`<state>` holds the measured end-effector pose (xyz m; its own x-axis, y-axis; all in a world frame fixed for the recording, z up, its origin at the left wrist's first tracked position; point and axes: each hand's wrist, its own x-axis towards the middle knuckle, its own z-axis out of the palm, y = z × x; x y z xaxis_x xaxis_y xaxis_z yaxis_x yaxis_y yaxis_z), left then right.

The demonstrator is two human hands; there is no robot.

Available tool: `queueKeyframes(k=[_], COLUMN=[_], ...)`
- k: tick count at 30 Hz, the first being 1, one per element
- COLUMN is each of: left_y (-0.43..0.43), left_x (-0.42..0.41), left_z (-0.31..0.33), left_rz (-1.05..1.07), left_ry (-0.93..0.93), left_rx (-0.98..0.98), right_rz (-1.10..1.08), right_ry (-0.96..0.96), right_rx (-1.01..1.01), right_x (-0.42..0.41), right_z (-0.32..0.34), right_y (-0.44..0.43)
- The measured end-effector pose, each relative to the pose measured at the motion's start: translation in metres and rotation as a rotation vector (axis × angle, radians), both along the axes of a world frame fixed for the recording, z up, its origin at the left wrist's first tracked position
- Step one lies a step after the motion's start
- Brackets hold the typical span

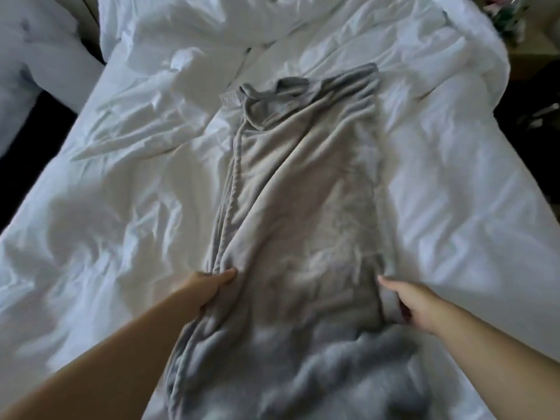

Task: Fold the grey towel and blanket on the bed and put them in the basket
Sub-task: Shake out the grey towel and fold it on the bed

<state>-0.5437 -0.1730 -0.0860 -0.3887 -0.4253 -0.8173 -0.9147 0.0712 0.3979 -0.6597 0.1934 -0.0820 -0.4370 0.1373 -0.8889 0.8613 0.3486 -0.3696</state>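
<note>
Head view, nearest first: my left hand [209, 287] clenches the left hemmed edge of the grey blanket [303, 192], thumb on top, while my right hand [409, 304] grasps a fold of its right edge between thumb and fingers. Between the two grips the blanket, a soft fleecy fabric in a long narrow strip with lengthwise creases, runs away from me, its near end bunched below my wrists. Its far end lies rumpled, one corner turned over, on the crumpled smooth white duvet [121, 177].
</note>
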Motion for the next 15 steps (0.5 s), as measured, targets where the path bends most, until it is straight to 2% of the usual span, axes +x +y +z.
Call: queueKeyframes(k=[2, 3, 4, 5, 7, 8, 10, 12, 15], left_y=[0.002, 0.0, -0.001, -0.004, -0.012, -0.017, -0.026, -0.032, -0.034], left_x=[-0.006, -0.014, -0.027, -0.043, -0.08, -0.098, -0.123, -0.125, -0.086], left_z=[0.006, 0.01, 0.017, 0.026, 0.048, 0.061, 0.074, 0.068, 0.037], left_rz=[-0.15, -0.246, -0.304, -0.31, -0.024, 0.134, 0.253, 0.222, 0.097], left_ry=[-0.031, -0.026, 0.013, 0.093, 0.314, 0.432, 0.578, 0.565, 0.328], left_rx=[0.129, 0.123, 0.048, -0.086, -0.311, -0.36, -0.327, -0.275, -0.212], right_rz=[0.089, 0.182, 0.276, 0.341, 0.379, 0.373, 0.36, 0.358, 0.253], right_ry=[-0.16, -0.205, -0.167, -0.041, 0.381, 0.557, 0.748, 0.766, 0.597], right_rx=[-0.088, -0.061, 0.015, 0.124, 0.403, 0.492, 0.489, 0.449, 0.349], right_x=[0.0, -0.007, -0.02, -0.038, -0.075, -0.088, -0.1, -0.094, -0.06], right_z=[0.004, 0.009, 0.016, 0.024, 0.04, 0.051, 0.059, 0.052, 0.029], right_y=[-0.003, -0.005, -0.008, -0.01, -0.015, -0.019, -0.023, -0.018, -0.001])
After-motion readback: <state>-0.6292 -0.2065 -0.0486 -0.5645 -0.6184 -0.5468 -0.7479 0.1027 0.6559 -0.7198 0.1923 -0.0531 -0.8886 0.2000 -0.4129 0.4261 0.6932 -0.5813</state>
